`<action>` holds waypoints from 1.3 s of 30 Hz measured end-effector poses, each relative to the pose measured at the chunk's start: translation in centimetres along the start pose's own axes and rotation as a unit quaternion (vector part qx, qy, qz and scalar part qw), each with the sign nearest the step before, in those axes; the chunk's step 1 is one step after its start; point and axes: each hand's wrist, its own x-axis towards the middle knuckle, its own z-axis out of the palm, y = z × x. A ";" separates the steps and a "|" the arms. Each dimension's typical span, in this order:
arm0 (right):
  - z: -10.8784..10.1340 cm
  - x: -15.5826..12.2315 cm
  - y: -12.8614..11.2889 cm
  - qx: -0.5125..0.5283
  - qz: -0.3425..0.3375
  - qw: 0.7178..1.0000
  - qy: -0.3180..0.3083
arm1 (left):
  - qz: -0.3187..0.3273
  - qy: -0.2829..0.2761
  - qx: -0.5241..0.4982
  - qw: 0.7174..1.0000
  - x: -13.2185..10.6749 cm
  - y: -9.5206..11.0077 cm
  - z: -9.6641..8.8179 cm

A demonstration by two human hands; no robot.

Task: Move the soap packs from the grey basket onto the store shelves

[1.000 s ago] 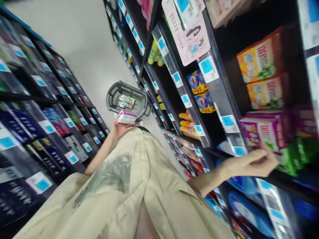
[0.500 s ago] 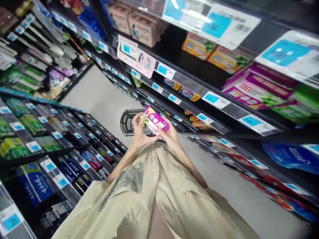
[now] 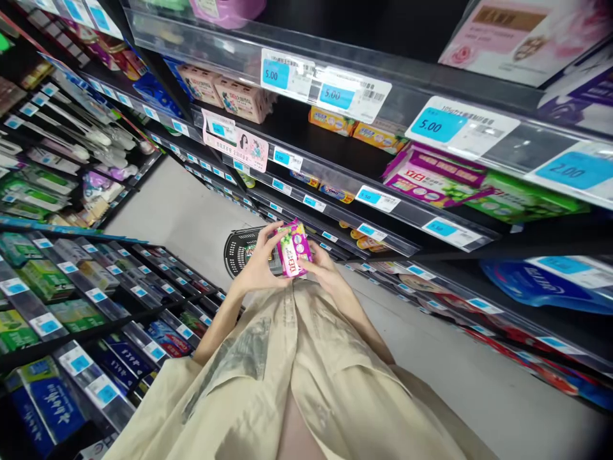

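Note:
Between my two hands, in front of my shirt, is a wrapped bar of soap point(image 3: 293, 250) in purple and white with green pictures and red lettering. My left hand point(image 3: 256, 263) grips its left side, thumb at the bottom and fingers at the upper left. At the right edge, my right hand point(image 3: 327, 268) has its thumb on the wrapper's lower front; its other fingers are partly hidden. Beyond my left hand a black shopping basket point(image 3: 230, 252) shows, partly covered, with something colourful in it. Similar purple packs point(image 3: 431, 182) lie on the right shelf.
Right shelves carry orange soap packs point(image 3: 332, 120), pink boxes point(image 3: 242, 99), green packs point(image 3: 522, 195) and a blue bag point(image 3: 541, 284). A left shelf of toothpaste boxes point(image 3: 45, 406) stands close by. Grey floor point(image 3: 158, 204) runs between the shelves, with brushes point(image 3: 76, 140) hanging far left.
The soap has turned from a slanted position to nearly upright, with its lettered face towards me. Both hands still hold it. The view has shifted, showing more of the upper right shelf.

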 end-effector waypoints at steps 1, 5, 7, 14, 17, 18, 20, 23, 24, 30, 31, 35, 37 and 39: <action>0.0 0.0 0.0 0.002 0.008 1.000 -0.009 | 0.012 -0.046 -0.028 0.998 0.3 0.2 -0.7; 0.2 0.3 0.7 0.025 0.001 0.999 0.042 | 0.004 -0.166 -0.131 0.977 0.9 0.7 -2.8; 0.7 0.5 1.3 0.052 -0.034 0.993 0.102 | -0.049 -0.145 -0.195 0.969 0.6 0.6 -2.6; 0.9 0.9 1.5 0.006 -0.182 0.966 0.185 | -0.253 0.006 -0.254 0.933 -0.1 -0.7 2.2; -0.5 -0.5 -1.3 -0.120 -0.200 0.961 0.146 | -0.262 0.018 -0.200 0.944 0.2 0.6 2.1; -0.9 -1.1 -2.7 -0.174 -0.200 0.957 0.117 | -0.256 0.018 -0.180 0.950 0.4 1.2 1.7; -1.6 -2.5 -5.5 -0.286 -0.184 0.940 0.038 | -0.232 0.021 -0.125 0.964 1.0 2.8 0.8; -2.5 -4.5 -8.8 -0.394 -0.169 0.903 -0.023 | -0.186 0.016 -0.059 0.981 2.2 5.2 0.6; -3.0 -5.1 -9.7 -0.411 -0.176 0.895 -0.009 | -0.172 0.014 -0.055 0.984 2.6 6.0 1.0; -7.1 -7.3 -15.2 -0.449 -0.335 0.806 0.190 | -0.058 0.052 -0.176 0.981 2.7 8.6 5.2; -7.9 -7.2 -16.3 -0.440 -0.364 0.788 0.231 | -0.046 0.042 -0.189 0.980 2.1 8.6 6.0; -9.9 -5.4 -20.4 -0.367 -0.437 0.746 0.344 | -0.021 -0.067 -0.196 0.978 -0.8 7.9 7.8; -10.3 -4.2 -21.7 -0.334 -0.471 0.734 0.357 | -0.008 -0.109 -0.187 0.976 -1.8 7.5 8.2; -10.4 -3.2 -22.7 -0.311 -0.505 0.720 0.359 | 0.007 -0.127 -0.179 0.976 -2.5 7.3 8.3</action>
